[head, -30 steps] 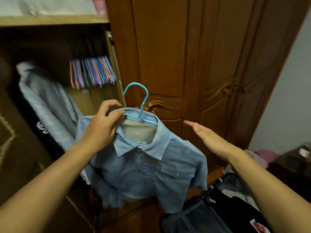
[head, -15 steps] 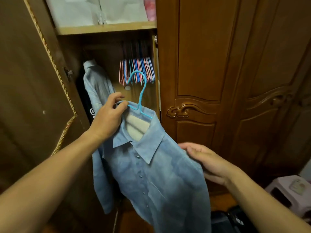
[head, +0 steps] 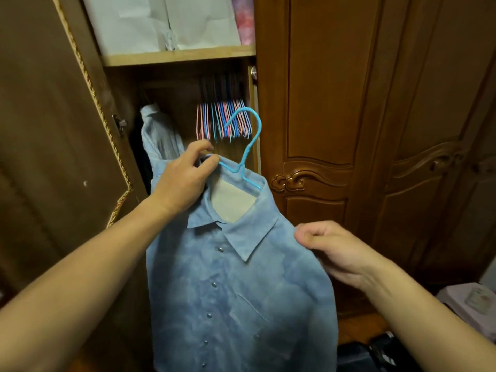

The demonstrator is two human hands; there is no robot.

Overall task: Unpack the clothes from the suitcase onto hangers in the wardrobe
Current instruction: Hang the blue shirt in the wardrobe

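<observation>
A light blue button-up shirt hangs on a blue wire hanger, held up in front of the open wardrobe. My left hand grips the hanger and collar at the shirt's left shoulder. My right hand pinches the shirt's right shoulder seam, thumb on top. The hanger hook points up and left, in front of the wardrobe's opening. A dark corner of the suitcase shows at the bottom right.
Inside the wardrobe a pale blue shirt hangs at the left and several pink and blue spare hangers hang at the right. The open door stands at the left, closed carved doors at the right. A pale stool sits low right.
The view turned left towards the open wardrobe. My left hand carried the hangered shirt up to the opening. My right hand, open a second ago, took hold of the shirt's shoulder.
</observation>
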